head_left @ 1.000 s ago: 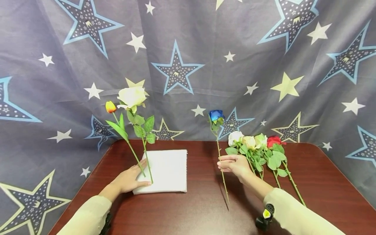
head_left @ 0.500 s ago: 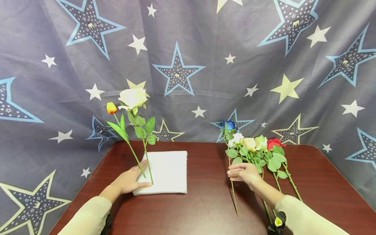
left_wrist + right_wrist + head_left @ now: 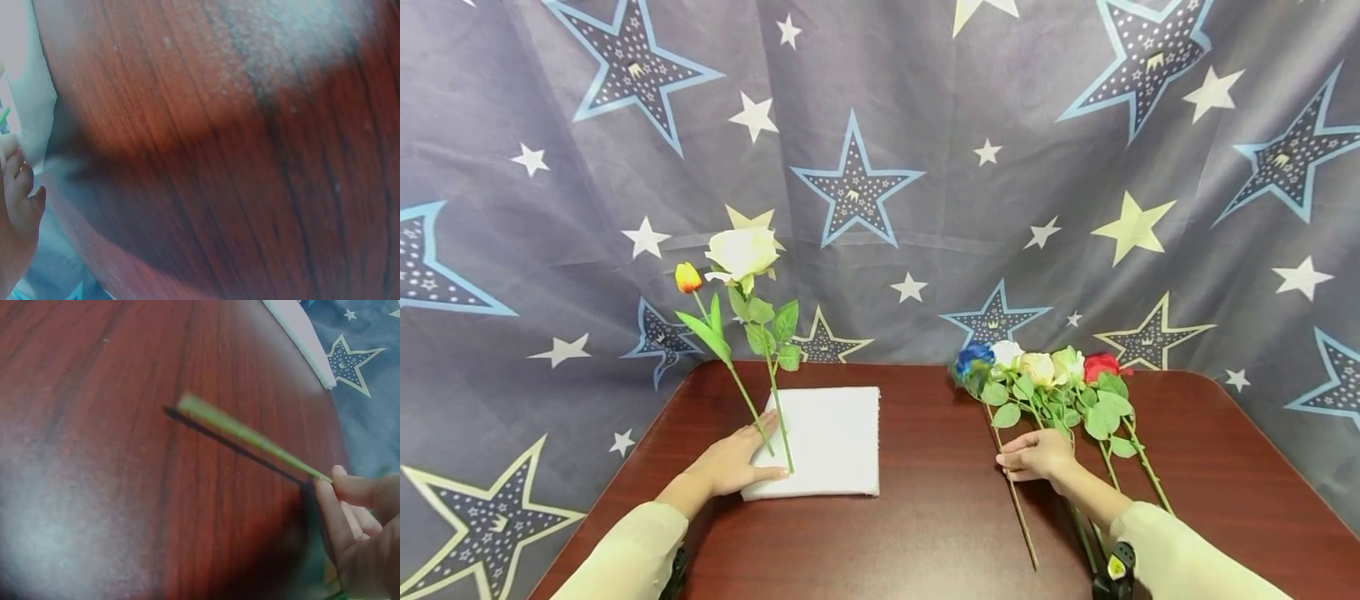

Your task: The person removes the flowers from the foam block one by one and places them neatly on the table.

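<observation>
My right hand (image 3: 1039,457) pinches the stem of a blue artificial rose (image 3: 974,359) between thumb and fingers. The rose slants low over the table, its head beside the other roses. In the right wrist view the bare lower stem (image 3: 250,435) points away from the fingers, with its shadow beneath. My left hand (image 3: 732,463) rests with fingers spread on the left side of a flat white block (image 3: 835,442). From that block rise a red-and-yellow tulip (image 3: 687,277) and a large white rose (image 3: 743,252), both upright and leaning slightly left.
Right of the blue rose lie a white rose (image 3: 1006,353), a cream rose (image 3: 1037,368), a pale green rose (image 3: 1067,365) and a red rose (image 3: 1102,367), leaves overlapping. A star-patterned curtain (image 3: 910,200) hangs behind the brown table (image 3: 925,517).
My right hand has moved right and nearer, and the blue rose has come down from nearly upright to beside the other roses. The left hand stays on the white block.
</observation>
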{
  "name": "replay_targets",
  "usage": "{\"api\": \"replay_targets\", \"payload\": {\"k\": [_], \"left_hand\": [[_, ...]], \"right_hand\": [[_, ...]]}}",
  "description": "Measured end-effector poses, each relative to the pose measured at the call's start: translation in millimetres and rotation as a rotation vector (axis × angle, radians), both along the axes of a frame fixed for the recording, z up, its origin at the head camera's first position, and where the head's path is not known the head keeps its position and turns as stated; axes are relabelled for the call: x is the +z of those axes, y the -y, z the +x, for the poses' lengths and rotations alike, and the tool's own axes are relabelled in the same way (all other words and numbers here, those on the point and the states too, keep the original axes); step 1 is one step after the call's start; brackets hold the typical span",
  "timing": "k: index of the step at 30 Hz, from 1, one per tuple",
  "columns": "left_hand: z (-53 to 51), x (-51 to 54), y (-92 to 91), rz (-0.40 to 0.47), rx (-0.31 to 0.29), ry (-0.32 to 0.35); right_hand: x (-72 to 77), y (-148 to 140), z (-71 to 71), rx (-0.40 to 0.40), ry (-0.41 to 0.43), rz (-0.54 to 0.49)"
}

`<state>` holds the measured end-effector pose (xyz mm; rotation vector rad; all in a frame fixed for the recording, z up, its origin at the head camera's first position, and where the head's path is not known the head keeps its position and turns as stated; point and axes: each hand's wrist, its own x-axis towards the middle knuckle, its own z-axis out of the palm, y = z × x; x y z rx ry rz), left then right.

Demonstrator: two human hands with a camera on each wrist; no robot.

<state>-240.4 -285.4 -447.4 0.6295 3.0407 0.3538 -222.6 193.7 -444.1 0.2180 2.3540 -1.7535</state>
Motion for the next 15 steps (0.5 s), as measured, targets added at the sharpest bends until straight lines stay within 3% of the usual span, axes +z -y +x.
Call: {"api": "replay_targets", "payload": {"k": [7, 12, 15], "left_hand": [[-0.7, 0.9, 0.6, 0.001, -0.005, -0.01], [-1.6, -1.2, 0.8, 0.003, -0.005, -0.005], [-0.9, -2.1, 0.4, 0.006, -0.008, -0.006]], "right_hand": [[4.2, -1.5, -6.1, -0.03, 0.063, 0.062], [8.5, 0.5, -8.6, -0.032, 0.03, 0.124], [10.5, 3.0, -7.3, -0.028, -0.009, 0.22]]}}
